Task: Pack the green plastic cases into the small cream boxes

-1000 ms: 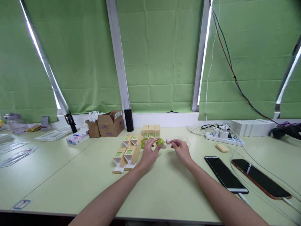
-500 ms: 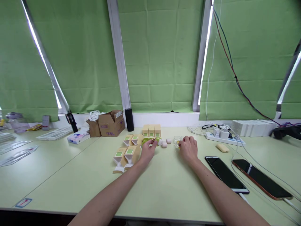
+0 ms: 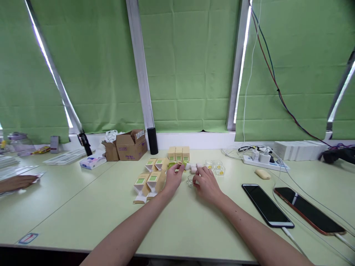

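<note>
My right hand [image 3: 207, 184] is closed on a small clear plastic cup [image 3: 190, 180], held just above the table. Fingers pinched, my left hand [image 3: 174, 176] is at some small light-green pieces [image 3: 171, 164]; what it grips is too small to make out. Pale pink round pieces [image 3: 193, 170] sit between the hands. Behind my right hand are several clear round cups with yellow centres [image 3: 219, 168]. Left of my left hand stand several tan boxes with open white flaps [image 3: 141, 184]. Three tan boxes [image 3: 179, 153] stand upright behind.
Phones [image 3: 267, 205] with cables lie at right, near a cream oval case [image 3: 262, 174] and a power strip [image 3: 266, 162]. A cardboard box [image 3: 131, 146], black cylinder [image 3: 152, 141] and tissue pack [image 3: 93, 162] stand at the back left. Another person's hand [image 3: 19, 183] rests at far left.
My right hand has moved left, toward my left hand, with a clear cup in its fingers. My left hand has barely moved. Another person's hand has come in at far left.
</note>
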A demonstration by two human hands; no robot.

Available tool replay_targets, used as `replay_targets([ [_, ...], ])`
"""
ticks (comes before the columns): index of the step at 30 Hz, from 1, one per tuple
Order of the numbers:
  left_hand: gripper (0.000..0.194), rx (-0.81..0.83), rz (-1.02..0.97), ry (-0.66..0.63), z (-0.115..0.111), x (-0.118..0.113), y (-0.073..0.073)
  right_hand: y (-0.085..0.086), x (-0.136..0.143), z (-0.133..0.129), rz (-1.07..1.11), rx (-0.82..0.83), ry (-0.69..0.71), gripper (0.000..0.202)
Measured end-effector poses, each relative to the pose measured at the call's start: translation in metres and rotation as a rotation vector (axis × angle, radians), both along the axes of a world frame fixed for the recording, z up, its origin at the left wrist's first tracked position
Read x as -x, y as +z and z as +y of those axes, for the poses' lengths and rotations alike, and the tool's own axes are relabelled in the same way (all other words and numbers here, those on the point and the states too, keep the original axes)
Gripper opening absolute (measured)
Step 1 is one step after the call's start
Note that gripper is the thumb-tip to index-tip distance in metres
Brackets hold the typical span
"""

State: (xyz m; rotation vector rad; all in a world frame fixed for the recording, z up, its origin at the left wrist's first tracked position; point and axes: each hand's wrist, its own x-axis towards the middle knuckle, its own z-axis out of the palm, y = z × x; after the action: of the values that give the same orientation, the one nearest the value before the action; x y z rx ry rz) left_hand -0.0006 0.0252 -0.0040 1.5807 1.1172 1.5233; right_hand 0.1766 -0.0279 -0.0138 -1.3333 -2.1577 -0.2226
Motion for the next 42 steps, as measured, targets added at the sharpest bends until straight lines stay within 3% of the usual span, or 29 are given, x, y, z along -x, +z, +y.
replay_targets([
  [8,0.057,0.015,-0.003,0.000,-0.002,0.000,0.002,-0.022,-0.011,0.020,0.515,0.296,0.062,0.062],
  [14,0.058,0.026,-0.014,-0.012,-0.003,0.000,0.003,-0.037,-0.011,0.033,0.684,0.402,0.158,0.053],
  [18,0.058,0.025,-0.016,-0.003,-0.001,0.000,0.001,-0.032,-0.010,0.033,0.789,0.450,0.200,0.044],
  [22,0.060,0.003,-0.021,-0.015,0.005,0.002,-0.004,-0.019,-0.008,0.030,1.039,0.489,0.279,0.045],
  [29,0.061,0.012,-0.005,-0.009,0.009,0.003,-0.007,-0.003,-0.003,0.017,1.419,0.728,0.490,0.051],
  [35,0.061,0.013,-0.006,-0.032,0.006,0.001,-0.005,-0.002,-0.001,0.013,1.485,0.795,0.515,0.053],
  [42,0.056,0.001,0.017,-0.043,0.003,0.000,-0.004,-0.005,-0.002,0.016,1.505,0.723,0.462,0.053],
])
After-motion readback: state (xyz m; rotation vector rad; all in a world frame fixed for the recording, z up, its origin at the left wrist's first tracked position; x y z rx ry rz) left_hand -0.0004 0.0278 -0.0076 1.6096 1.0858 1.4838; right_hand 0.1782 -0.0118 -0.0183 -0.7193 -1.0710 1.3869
